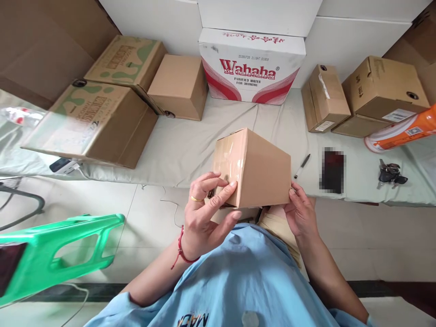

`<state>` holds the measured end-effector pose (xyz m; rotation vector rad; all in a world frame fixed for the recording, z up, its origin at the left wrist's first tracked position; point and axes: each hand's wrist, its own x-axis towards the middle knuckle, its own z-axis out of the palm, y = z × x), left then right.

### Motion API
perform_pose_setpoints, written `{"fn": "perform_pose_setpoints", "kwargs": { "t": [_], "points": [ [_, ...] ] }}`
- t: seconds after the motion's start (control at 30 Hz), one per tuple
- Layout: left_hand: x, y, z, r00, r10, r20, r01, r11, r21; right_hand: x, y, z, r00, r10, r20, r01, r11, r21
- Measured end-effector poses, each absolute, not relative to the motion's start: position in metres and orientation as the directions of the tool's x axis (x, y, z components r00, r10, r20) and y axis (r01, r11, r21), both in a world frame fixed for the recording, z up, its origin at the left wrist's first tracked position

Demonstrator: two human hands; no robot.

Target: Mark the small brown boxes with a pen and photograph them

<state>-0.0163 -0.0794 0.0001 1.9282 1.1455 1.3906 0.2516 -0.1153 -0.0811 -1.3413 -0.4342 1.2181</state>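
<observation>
The plain brown carton (267, 172) is in front of the person's blue shirt (245, 268), at the front edge of the tabletop (177, 150); whether it touches the cloth there cannot be told. The right hand (302, 211) has its grip closed on the carton's near right corner, thumb on the big bare face. The left hand's (204, 218) grip is loose: fingertips lie on the side with shiny clear tape (235, 154), thumb held apart.

The boldest writing is on the white and red box (254, 93) at the back: "Wahaha", then "PURIFIED WATER FOR DRINKING", with a small printed code above and red characters upside down on top. Two boxes with green blotches, one nearer (102, 118) and one behind (126, 61), carry faded brown lettering, too blurred to read fully. On the right, the narrow box (323, 100) and the wider box (388, 88) have white stickers too small to read. The shirt shows dark letters starting "MA".

A stretch of creased cloth separates the carton from the Wahaha box. To the right, along the front edge, a pen (302, 166) lies near the carton, then a pixelated dark rectangle (333, 171) and keys (391, 175).
</observation>
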Motion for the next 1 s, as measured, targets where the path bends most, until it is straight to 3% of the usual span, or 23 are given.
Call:
{"fn": "perform_pose_setpoints", "kwargs": {
  "t": [0.1, 0.23, 0.33, 0.47, 0.53, 0.63, 0.77, 0.87, 1.0],
  "points": [
    [-0.021, -0.078, 0.002, 0.067, 0.901, 0.429, 0.253, -0.431, 0.866, 0.248, -0.120, -0.081, 0.361, 0.874, -0.326, -0.347, -0.198, -0.917],
    [-0.037, -0.072, 0.003, -0.108, 0.969, 0.224, 0.251, -0.192, 0.949, 0.238, -0.131, -0.076, 0.344, 0.913, -0.218, -0.101, -0.195, -0.976],
    [-0.051, -0.069, -0.001, -0.081, 0.993, 0.087, 0.175, -0.072, 0.982, 0.232, -0.138, -0.072, 0.285, 0.953, -0.099, 0.069, -0.123, -0.990],
    [-0.064, -0.073, -0.017, -0.103, 0.990, 0.100, -0.013, -0.101, 0.995, 0.231, -0.142, -0.071, 0.238, 0.964, 0.119, 0.154, 0.084, -0.985],
    [-0.067, -0.075, -0.027, -0.134, 0.980, 0.146, -0.013, -0.149, 0.989, 0.232, -0.141, -0.071, 0.218, 0.964, 0.150, 0.151, 0.119, -0.981],
    [-0.068, -0.076, -0.040, -0.099, 0.980, 0.170, 0.029, -0.168, 0.985, 0.234, -0.137, -0.070, 0.234, 0.970, 0.066, 0.015, 0.065, -0.998],
    [-0.064, -0.076, -0.042, -0.019, 0.985, 0.172, 0.071, -0.171, 0.983, 0.236, -0.130, -0.070, 0.289, 0.945, -0.154, -0.137, -0.118, -0.983],
    [-0.062, -0.073, -0.033, -0.007, 0.990, 0.142, 0.282, -0.134, 0.950, 0.236, -0.126, -0.069, 0.201, 0.937, -0.286, -0.137, -0.262, -0.955],
    [-0.063, -0.067, -0.020, -0.015, 0.996, 0.092, 0.508, -0.072, 0.859, 0.234, -0.127, -0.063, 0.112, 0.936, -0.334, -0.124, -0.321, -0.939]
  ]
}}
